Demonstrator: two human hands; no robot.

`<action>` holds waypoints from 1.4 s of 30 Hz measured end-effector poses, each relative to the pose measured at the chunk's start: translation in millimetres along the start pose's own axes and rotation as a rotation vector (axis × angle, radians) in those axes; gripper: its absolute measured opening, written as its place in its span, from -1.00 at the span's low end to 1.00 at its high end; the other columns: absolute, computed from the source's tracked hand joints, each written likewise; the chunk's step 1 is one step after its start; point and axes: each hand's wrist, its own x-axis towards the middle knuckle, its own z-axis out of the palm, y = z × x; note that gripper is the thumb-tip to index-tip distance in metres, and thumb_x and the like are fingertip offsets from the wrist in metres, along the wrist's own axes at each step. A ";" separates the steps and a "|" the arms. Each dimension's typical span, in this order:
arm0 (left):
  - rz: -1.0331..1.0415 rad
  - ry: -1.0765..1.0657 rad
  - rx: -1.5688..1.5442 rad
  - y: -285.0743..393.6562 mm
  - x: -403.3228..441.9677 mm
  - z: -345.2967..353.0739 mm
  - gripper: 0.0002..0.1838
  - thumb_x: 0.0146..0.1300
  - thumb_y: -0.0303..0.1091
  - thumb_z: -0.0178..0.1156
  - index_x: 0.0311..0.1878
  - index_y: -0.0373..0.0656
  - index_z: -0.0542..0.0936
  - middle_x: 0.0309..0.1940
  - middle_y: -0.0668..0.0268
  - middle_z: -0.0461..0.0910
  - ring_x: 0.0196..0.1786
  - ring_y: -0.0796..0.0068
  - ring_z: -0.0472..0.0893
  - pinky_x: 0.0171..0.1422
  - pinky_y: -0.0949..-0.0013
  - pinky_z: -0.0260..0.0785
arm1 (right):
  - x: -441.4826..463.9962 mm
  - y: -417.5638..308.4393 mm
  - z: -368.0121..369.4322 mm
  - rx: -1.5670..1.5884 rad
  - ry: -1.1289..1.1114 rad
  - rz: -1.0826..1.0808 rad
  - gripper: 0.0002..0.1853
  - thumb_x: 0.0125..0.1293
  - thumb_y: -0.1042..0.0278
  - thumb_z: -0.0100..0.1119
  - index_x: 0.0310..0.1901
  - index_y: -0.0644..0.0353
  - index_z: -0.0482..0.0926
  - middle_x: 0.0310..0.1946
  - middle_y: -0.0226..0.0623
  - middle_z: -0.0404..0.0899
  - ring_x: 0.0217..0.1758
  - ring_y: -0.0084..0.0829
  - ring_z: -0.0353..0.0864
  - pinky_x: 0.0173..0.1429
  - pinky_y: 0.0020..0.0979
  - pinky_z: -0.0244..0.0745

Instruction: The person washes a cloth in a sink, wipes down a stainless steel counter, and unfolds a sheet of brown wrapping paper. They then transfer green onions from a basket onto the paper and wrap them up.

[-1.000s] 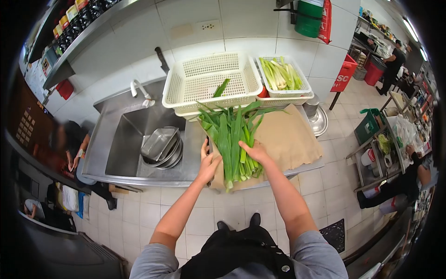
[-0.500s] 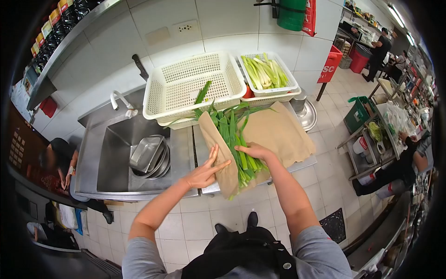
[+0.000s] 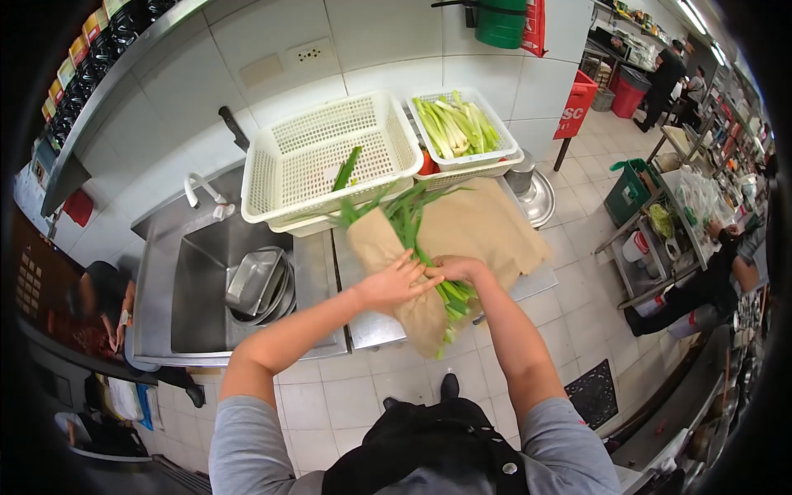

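A bundle of green onions (image 3: pixel 408 221) lies slantwise on a sheet of brown paper (image 3: pixel 487 223). The paper's left side is folded up over part of the bundle. My left hand (image 3: pixel 394 285) rests on that fold with its fingers stretched out. Close beside it, my right hand (image 3: pixel 454 271) has its fingers curled around the green onions at the bundle's middle. The leafy ends reach toward the white baskets, and the other ends show below my hands. My right fingertips are partly hidden.
Behind the paper stands a large white perforated basket (image 3: pixel 272 165) with a few green leaves. A smaller white basket (image 3: pixel 500 153) holds pale stalks. To the left, a sink (image 3: pixel 194 289) contains metal pans (image 3: pixel 256 280). A knife (image 3: pixel 233 128) hangs on the wall. Other people work at both sides.
My left hand has moved right, bringing the paper fold further over the green onions. The hands are now closer together, and my right fingers are more curled. The camera view has shifted slightly.
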 end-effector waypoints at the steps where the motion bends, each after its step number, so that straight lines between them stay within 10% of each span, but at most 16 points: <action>1: -0.015 -0.036 -0.114 12.6 2.7 -3.4 -0.08 0.08 -0.27 0.22 0.52 -0.13 0.03 0.24 -0.11 0.39 0.33 0.01 0.39 0.46 -0.13 0.12 | 2.8 6.8 -1.3 -0.158 -0.020 -0.096 -0.24 0.24 -0.20 0.09 0.25 0.34 0.43 0.21 0.03 0.48 0.25 -0.22 0.47 0.32 -0.37 0.29; 8: -0.411 0.033 -0.284 71.0 13.0 -20.3 0.17 -0.17 -0.22 0.41 0.50 -0.31 -0.04 0.33 -0.33 0.17 0.41 -0.17 0.24 0.49 -0.10 0.01 | 17.8 13.0 -10.1 -0.514 0.019 -0.332 -0.16 0.09 -0.30 0.18 0.20 0.31 0.48 0.12 -0.07 0.57 0.14 -0.27 0.55 0.23 -0.34 0.38; 14: -0.360 -0.120 -0.566 40.4 24.1 -22.7 0.43 -0.31 -0.03 0.55 0.52 -0.29 -0.22 0.43 -0.37 -0.05 0.51 -0.24 0.02 0.55 -0.12 -0.16 | -6.4 1.7 -21.6 -0.145 -0.150 -0.206 -0.24 0.31 -0.01 0.16 0.40 0.32 0.22 0.37 -0.10 0.31 0.36 -0.31 0.34 0.41 -0.38 0.21; 18: -0.301 -0.258 -0.593 21.0 36.9 -10.6 0.58 -0.43 0.21 0.57 0.53 -0.22 -0.28 0.44 -0.36 -0.07 0.52 -0.24 -0.01 0.56 -0.14 -0.20 | 30.6 43.4 -25.7 0.112 -0.146 -0.321 -0.44 0.35 0.09 0.11 0.28 0.27 0.42 0.20 -0.14 0.49 0.19 -0.40 0.46 0.27 -0.38 0.35; 20: -0.276 -0.412 -0.666 12.5 46.7 -12.8 0.62 -0.50 0.24 0.58 0.54 -0.14 -0.31 0.47 -0.34 -0.22 0.55 -0.19 -0.14 0.57 -0.15 -0.25 | -12.6 22.4 -22.8 0.080 0.187 -0.210 -0.33 0.39 0.09 0.08 0.41 0.29 0.21 0.35 -0.14 0.34 0.35 -0.36 0.35 0.38 -0.39 0.26; 26: -0.229 -0.519 -0.577 0.5 69.5 -21.6 0.64 -0.60 0.24 0.60 0.55 -0.05 -0.25 0.52 -0.19 -0.44 0.58 -0.08 -0.39 0.55 -0.24 -0.46 | -1.9 61.6 -39.8 -0.001 0.192 -0.236 -0.52 0.38 0.13 0.07 0.25 0.20 0.47 0.25 -0.17 0.45 0.22 -0.35 0.44 0.27 -0.39 0.32; 30: -0.212 -0.589 -0.492 4.6 72.6 -17.9 0.59 -0.57 0.28 0.58 0.54 -0.10 -0.15 0.52 -0.22 -0.35 0.58 -0.10 -0.41 0.54 -0.26 -0.51 | -14.9 44.5 -31.1 -0.285 0.268 -0.347 -0.66 0.28 0.20 0.19 0.02 0.17 0.65 -0.08 -0.12 0.67 -0.09 -0.34 0.62 0.04 -0.32 0.45; 37: -0.206 -0.615 -0.648 -4.7 76.4 -17.4 0.49 -0.55 0.28 0.56 0.50 -0.10 -0.02 0.46 -0.19 -0.04 0.56 -0.07 -0.11 0.53 -0.31 -0.43 | -0.3 53.4 -35.0 -0.306 0.246 -0.435 -0.75 0.26 0.31 0.28 -0.08 0.21 0.70 -0.05 -0.22 0.68 -0.08 -0.47 0.61 0.06 -0.41 0.47; 42: -0.245 -0.630 -0.727 -8.0 78.9 -7.0 0.44 -0.55 0.23 0.57 0.48 -0.07 0.03 0.40 -0.04 0.15 0.51 0.03 0.08 0.53 -0.31 -0.29 | -24.7 77.2 -49.7 0.161 0.539 -0.550 -0.73 0.34 0.25 0.17 -0.07 0.22 0.69 -0.10 -0.36 0.71 -0.14 -0.55 0.60 -0.01 -0.45 0.50</action>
